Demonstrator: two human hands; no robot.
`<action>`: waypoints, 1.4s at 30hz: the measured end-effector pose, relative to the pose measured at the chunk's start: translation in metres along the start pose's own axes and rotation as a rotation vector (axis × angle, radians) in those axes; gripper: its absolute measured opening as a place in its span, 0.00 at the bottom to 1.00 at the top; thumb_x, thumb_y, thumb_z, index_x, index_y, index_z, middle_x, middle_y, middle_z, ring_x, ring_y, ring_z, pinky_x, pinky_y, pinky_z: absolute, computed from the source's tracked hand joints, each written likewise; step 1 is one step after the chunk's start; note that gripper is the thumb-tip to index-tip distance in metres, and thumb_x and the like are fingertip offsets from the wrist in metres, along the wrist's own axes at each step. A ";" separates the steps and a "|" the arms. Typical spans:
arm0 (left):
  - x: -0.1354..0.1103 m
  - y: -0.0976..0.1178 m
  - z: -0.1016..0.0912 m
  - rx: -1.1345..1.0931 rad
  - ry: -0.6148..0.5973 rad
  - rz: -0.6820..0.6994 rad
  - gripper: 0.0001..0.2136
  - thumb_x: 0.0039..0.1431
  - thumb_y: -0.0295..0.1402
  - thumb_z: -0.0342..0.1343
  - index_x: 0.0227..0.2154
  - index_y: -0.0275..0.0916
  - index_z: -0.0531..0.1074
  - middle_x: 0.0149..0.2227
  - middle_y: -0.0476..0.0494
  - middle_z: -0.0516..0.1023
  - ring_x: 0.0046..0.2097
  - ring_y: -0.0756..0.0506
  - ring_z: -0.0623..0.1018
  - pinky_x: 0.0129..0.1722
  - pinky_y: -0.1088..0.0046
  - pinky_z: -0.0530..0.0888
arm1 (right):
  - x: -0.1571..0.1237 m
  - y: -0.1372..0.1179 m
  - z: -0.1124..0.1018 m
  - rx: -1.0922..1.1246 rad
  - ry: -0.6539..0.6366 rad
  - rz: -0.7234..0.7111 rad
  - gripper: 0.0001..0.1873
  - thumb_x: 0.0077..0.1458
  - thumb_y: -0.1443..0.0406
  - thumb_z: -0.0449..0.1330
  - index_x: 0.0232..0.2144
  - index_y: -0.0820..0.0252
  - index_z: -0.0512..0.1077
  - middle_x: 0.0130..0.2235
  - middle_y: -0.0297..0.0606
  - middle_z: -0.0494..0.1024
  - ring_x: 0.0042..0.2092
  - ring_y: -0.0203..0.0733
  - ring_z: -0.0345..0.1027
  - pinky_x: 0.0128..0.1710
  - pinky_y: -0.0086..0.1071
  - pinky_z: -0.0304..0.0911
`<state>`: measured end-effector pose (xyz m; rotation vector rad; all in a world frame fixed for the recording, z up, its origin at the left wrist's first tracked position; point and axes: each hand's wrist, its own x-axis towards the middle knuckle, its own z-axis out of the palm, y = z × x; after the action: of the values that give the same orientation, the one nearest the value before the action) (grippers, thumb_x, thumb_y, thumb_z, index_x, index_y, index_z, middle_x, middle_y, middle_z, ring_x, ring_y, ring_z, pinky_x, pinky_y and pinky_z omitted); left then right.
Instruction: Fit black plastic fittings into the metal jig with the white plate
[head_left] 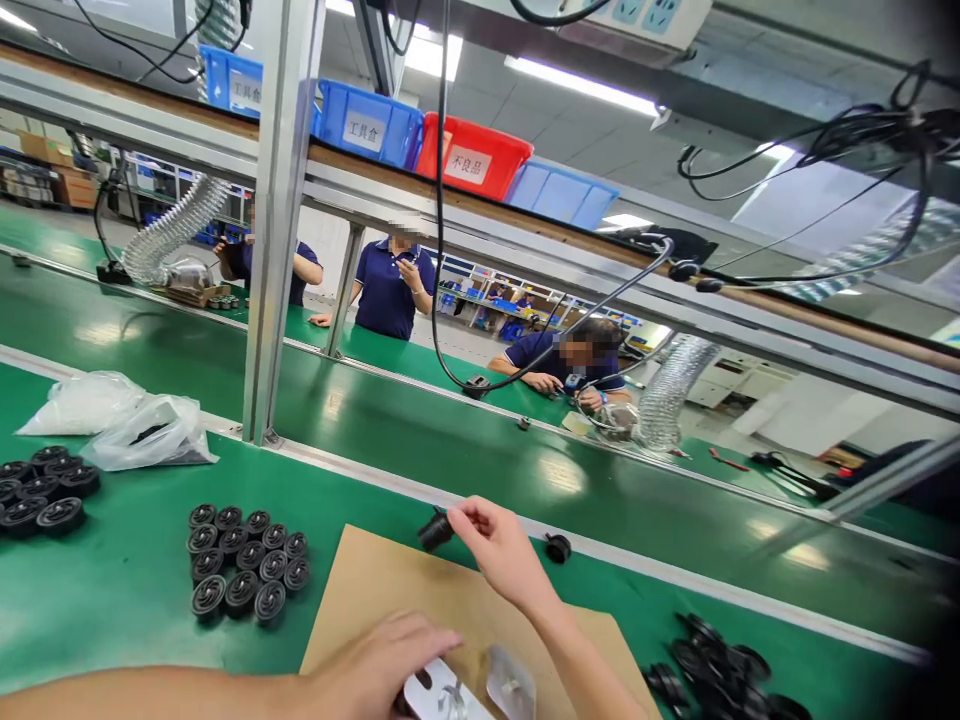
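My right hand [501, 552] reaches to the far edge of a brown cardboard sheet [375, 575]. Its thumb and fingers are closed on a black round plastic part [436, 530]. My left hand [386, 655] lies over the left side of a silver metal fixture [452, 695] at the bottom of the view, its fingers curled round the edge; the thumb is hidden. Beside the fixture stands a clear plate-like piece [512, 684]. Another black round part [557, 547] sits on the green table just right of my right hand.
Black wheel-like parts stand in rows [241, 592] on the left, with more [61, 514] farther left. Loose black parts [720, 665] lie in a heap at right. Plastic bags [154, 435] rest by a metal post [274, 250]. A cable [437, 250] hangs ahead; co-workers sit and stand opposite.
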<state>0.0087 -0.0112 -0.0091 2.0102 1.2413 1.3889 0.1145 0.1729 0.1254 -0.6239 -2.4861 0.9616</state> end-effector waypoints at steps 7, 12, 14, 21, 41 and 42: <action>-0.007 -0.006 -0.004 -0.064 0.114 -0.248 0.46 0.44 0.20 0.65 0.69 0.47 0.61 0.59 0.35 0.70 0.59 0.33 0.72 0.61 0.51 0.71 | -0.071 0.025 -0.025 0.122 0.261 0.167 0.31 0.61 0.39 0.61 0.24 0.57 0.68 0.26 0.35 0.69 0.29 0.42 0.60 0.30 0.34 0.57; -0.006 0.016 -0.013 -0.084 0.112 -0.358 0.42 0.48 0.20 0.64 0.68 0.50 0.64 0.62 0.39 0.71 0.61 0.34 0.72 0.65 0.50 0.68 | -0.080 0.028 -0.014 0.116 0.319 0.192 0.31 0.62 0.40 0.61 0.23 0.57 0.65 0.24 0.32 0.62 0.27 0.38 0.54 0.28 0.33 0.51; -0.006 0.025 -0.016 -0.111 0.123 -0.399 0.39 0.52 0.22 0.64 0.67 0.52 0.65 0.61 0.40 0.72 0.61 0.36 0.73 0.64 0.54 0.71 | -0.079 0.027 -0.012 0.189 0.282 0.187 0.28 0.64 0.42 0.60 0.25 0.59 0.68 0.25 0.33 0.66 0.28 0.39 0.57 0.29 0.33 0.53; -0.008 0.036 -0.023 -0.117 0.085 -0.371 0.31 0.66 0.34 0.64 0.69 0.57 0.62 0.60 0.43 0.74 0.58 0.40 0.77 0.61 0.63 0.75 | -0.085 0.030 -0.015 0.293 0.159 -0.001 0.15 0.71 0.57 0.54 0.42 0.58 0.78 0.37 0.38 0.77 0.36 0.41 0.68 0.34 0.33 0.62; 0.000 0.051 -0.033 -0.174 0.015 -0.462 0.28 0.70 0.43 0.62 0.69 0.52 0.61 0.60 0.41 0.73 0.59 0.40 0.75 0.61 0.62 0.72 | -0.100 0.024 -0.004 0.176 0.042 -0.436 0.17 0.71 0.73 0.49 0.50 0.60 0.76 0.44 0.43 0.76 0.45 0.44 0.70 0.42 0.37 0.70; 0.001 0.051 -0.034 -0.183 0.011 -0.453 0.28 0.70 0.43 0.62 0.69 0.53 0.62 0.59 0.42 0.74 0.59 0.40 0.75 0.60 0.63 0.72 | -0.101 0.023 -0.002 0.173 0.037 -0.453 0.17 0.71 0.73 0.49 0.50 0.60 0.76 0.43 0.44 0.76 0.44 0.44 0.70 0.42 0.37 0.71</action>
<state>0.0013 -0.0426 0.0431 1.4822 1.4080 1.2368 0.2041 0.1349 0.0902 -0.0170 -2.3287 0.9550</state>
